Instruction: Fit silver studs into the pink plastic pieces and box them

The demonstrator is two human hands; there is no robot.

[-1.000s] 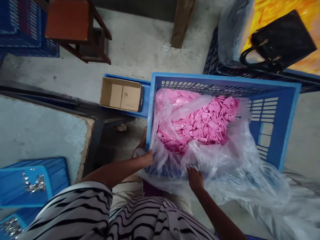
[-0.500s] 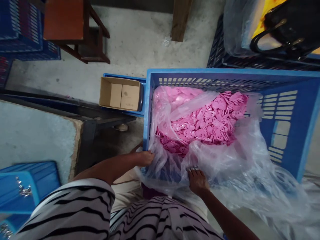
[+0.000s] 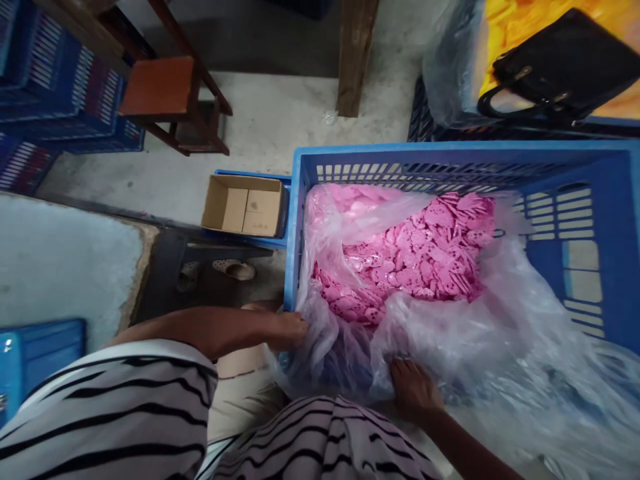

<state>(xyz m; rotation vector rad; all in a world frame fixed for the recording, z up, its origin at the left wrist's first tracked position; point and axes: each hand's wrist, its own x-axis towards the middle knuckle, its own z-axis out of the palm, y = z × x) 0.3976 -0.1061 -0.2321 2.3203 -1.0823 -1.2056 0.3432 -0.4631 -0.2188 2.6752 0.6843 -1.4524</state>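
Note:
A large blue plastic crate [image 3: 425,149] stands in front of me, lined with a clear plastic bag [image 3: 450,340]. Thin pink pieces with dark cut-outs or spots [image 3: 415,257] lie heaped inside the bag. At the crate's near left corner, my left hand [image 3: 290,331] is closed round the edge, with bag film beside its fingers. Further right, my right hand [image 3: 413,387] has its fingers hooked over the near rim, on top of the film draped there. The fingertips of both hands are partly hidden.
An open cardboard box [image 3: 245,205] sits left of the crate. Beyond it stand a red-brown stool [image 3: 157,87] and stacked blue crates [image 3: 100,100]. A black handbag [image 3: 565,67] rests on yellow material at the upper right. A pale tabletop [image 3: 65,260] lies left, with clogs [image 3: 234,269] below.
The stool, box and handbag sit lower in the view. My right hand appears slightly lower and further right, still at the near rim. My left hand keeps its place at the corner.

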